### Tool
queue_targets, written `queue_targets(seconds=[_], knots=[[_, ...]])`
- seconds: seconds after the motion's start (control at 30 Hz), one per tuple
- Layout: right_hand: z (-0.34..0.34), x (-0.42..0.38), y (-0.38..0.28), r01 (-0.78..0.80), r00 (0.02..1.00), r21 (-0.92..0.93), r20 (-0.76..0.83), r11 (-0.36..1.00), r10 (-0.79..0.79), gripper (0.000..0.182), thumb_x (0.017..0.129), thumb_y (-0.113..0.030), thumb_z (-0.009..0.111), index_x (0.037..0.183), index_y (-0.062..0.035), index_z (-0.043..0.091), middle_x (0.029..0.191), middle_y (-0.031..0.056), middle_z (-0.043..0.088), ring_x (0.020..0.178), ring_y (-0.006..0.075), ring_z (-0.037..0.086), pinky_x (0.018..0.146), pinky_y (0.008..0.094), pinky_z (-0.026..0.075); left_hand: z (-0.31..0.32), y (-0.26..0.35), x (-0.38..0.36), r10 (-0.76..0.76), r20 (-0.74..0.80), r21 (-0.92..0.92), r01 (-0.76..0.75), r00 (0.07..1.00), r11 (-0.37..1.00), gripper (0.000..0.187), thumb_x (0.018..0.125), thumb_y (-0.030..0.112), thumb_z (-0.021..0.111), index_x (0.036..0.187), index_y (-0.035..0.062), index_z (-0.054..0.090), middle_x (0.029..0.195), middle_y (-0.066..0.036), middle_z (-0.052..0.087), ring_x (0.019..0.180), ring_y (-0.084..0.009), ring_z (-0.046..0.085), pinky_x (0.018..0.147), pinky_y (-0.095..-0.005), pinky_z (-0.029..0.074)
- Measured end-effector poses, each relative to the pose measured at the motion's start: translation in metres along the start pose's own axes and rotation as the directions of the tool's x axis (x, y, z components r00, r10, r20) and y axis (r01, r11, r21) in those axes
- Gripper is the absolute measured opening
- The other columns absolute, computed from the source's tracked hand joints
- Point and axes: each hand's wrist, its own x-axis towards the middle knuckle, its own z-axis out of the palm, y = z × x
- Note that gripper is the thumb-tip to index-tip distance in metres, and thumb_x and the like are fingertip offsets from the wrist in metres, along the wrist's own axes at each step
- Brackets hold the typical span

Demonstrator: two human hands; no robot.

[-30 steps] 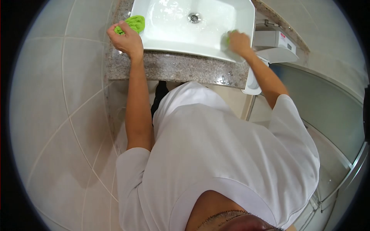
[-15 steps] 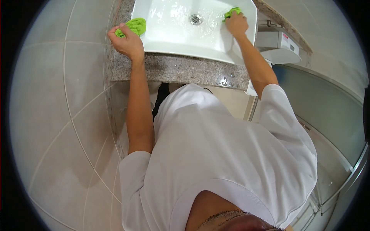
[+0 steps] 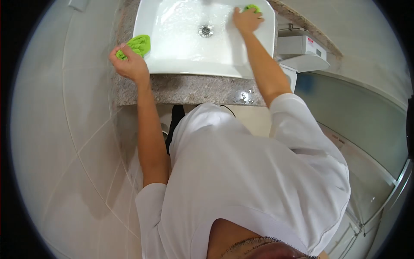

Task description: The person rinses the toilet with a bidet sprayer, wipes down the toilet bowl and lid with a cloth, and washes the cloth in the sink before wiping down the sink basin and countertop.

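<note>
My left hand (image 3: 132,67) is closed around a bunched green cloth (image 3: 139,45) at the left rim of the white sink (image 3: 189,69). Part of that cloth sticks out past the fingers toward the basin. Inside the sink, at its far right side, my right hand (image 3: 249,20) presses on a second green cloth (image 3: 252,7). The fingers cover much of this cloth, and only a bit shows beyond them. Between the two hands lies the metal drain (image 3: 206,30), with water glistening on the basin floor around it.
The sink stands on a speckled granite counter (image 3: 198,90) with water drops on its front right. A white boxy device (image 3: 297,46) is right of the sink. A tiled wall (image 3: 86,108) rises close on the left, and a frosted glass panel (image 3: 358,116) stands at the right.
My right hand has moved with its cloth farther back along the sink's right side, its fingers more spread. My left hand keeps its cloth at the left rim. The whole view has shifted slightly.
</note>
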Motion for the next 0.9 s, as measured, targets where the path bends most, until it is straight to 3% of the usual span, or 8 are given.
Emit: queue_targets(seconds=[0.03, 0.13, 0.2, 0.33, 0.47, 0.63, 0.8, 0.9], knots=[[0.015, -0.002, -0.011, -0.043, 0.998, 0.071, 0.054, 0.997, 0.039, 0.083, 0.098, -0.048, 0.049, 0.148, 0.0164, 0.033, 0.146, 0.0368, 0.043, 0.138, 0.0532, 0.036, 0.121, 0.0563, 0.021, -0.007, 0.001, 0.0, -0.052, 0.001, 0.015, 0.052, 0.999, 0.999, 0.023, 0.098, 0.024, 0.067, 0.102, 0.0017, 0.061, 0.093, -0.019, 0.068, 0.086, -0.0364, 0.067, 0.079, -0.0472, 0.052], [0.056, -0.033, -0.039, 0.233, 0.958, -0.238, -0.112, 0.943, -0.265, 0.059, 0.099, -0.036, 0.048, 0.141, 0.0057, 0.047, 0.139, 0.0241, 0.054, 0.13, 0.0395, 0.046, 0.115, 0.05, 0.026, -0.015, 0.012, -0.002, -0.138, 0.031, -0.005, 0.138, 0.99, 0.99, 0.023, 0.098, 0.023, 0.067, 0.102, 0.0017, 0.06, 0.095, -0.019, 0.069, 0.087, -0.0349, 0.067, 0.079, -0.0458, 0.052], [0.046, -0.06, -0.057, 0.527, 0.846, 0.271, -0.258, 0.806, -0.467, 0.041, 0.089, -0.01, 0.053, 0.129, -0.001, 0.058, 0.133, 0.0211, 0.057, 0.128, 0.0395, 0.048, 0.113, 0.0527, 0.033, -0.014, 0.014, -0.002, -0.172, 0.061, -0.03, 0.174, 0.983, 0.984, 0.022, 0.098, 0.023, 0.067, 0.102, 0.0017, 0.06, 0.096, -0.018, 0.069, 0.088, -0.0341, 0.067, 0.079, -0.0451, 0.053], [0.018, -0.082, -0.086, 0.649, 0.589, 0.569, 0.044, 0.505, -0.807, 0.044, 0.08, 0.0, 0.063, 0.118, -0.0177, 0.072, 0.133, 0.0149, 0.06, 0.126, 0.0368, 0.05, 0.107, 0.0469, 0.05, -0.016, 0.011, -0.004, -0.098, 0.037, 0.017, 0.097, 0.995, 0.995, 0.025, 0.098, 0.024, 0.067, 0.103, 0.0006, 0.061, 0.096, -0.018, 0.069, 0.087, -0.0328, 0.067, 0.079, -0.0441, 0.053], [0.029, -0.035, -0.083, 0.617, 0.743, 0.516, -0.132, 0.594, -0.657, 0.033, 0.084, -0.008, 0.067, 0.116, -0.0134, 0.071, 0.129, 0.0132, 0.063, 0.122, 0.0361, 0.051, 0.105, 0.046, 0.048, -0.015, 0.012, -0.001, -0.105, 0.029, 0.069, 0.103, 0.994, 0.992, 0.024, 0.099, 0.024, 0.065, 0.103, 0.0012, 0.059, 0.098, -0.02, 0.067, 0.092, -0.0355, 0.067, 0.081, -0.0463, 0.052], [0.031, -0.024, -0.102, 0.624, 0.757, 0.269, 0.023, 0.734, -0.653, 0.032, 0.096, -0.024, 0.055, 0.116, -0.0047, 0.07, 0.117, 0.0199, 0.067, 0.111, 0.0395, 0.056, 0.1, 0.0538, 0.044, -0.014, 0.007, -0.001, -0.126, 0.023, 0.011, 0.126, 0.992, 0.992, 0.027, 0.098, 0.026, 0.066, 0.103, 0.0002, 0.06, 0.095, -0.02, 0.068, 0.088, -0.0355, 0.066, 0.08, -0.0462, 0.051], [0.077, -0.087, -0.157, 0.874, 0.464, 0.324, -0.335, 0.363, -0.82, 0.037, 0.103, -0.029, 0.049, 0.126, -0.0054, 0.066, 0.124, 0.0148, 0.066, 0.126, 0.0327, 0.052, 0.108, 0.0523, 0.037, -0.013, 0.006, 0.0, -0.064, 0.007, 0.051, 0.063, 0.998, 0.997, 0.028, 0.098, 0.026, 0.066, 0.102, -0.0009, 0.06, 0.091, -0.019, 0.068, 0.083, -0.0337, 0.067, 0.078, -0.0449, 0.051], [0.042, -0.132, -0.161, 0.754, 0.601, 0.533, -0.324, 0.384, -0.731, 0.03, 0.088, -0.007, 0.064, 0.116, -0.0112, 0.069, 0.131, 0.0141, 0.063, 0.124, 0.0365, 0.051, 0.107, 0.0455, 0.045, -0.017, 0.008, 0.001, -0.02, -0.002, 0.056, 0.02, 1.0, 0.998, 0.028, 0.098, 0.026, 0.066, 0.101, -0.0009, 0.059, 0.093, -0.018, 0.067, 0.085, -0.0336, 0.066, 0.079, -0.0447, 0.051]])
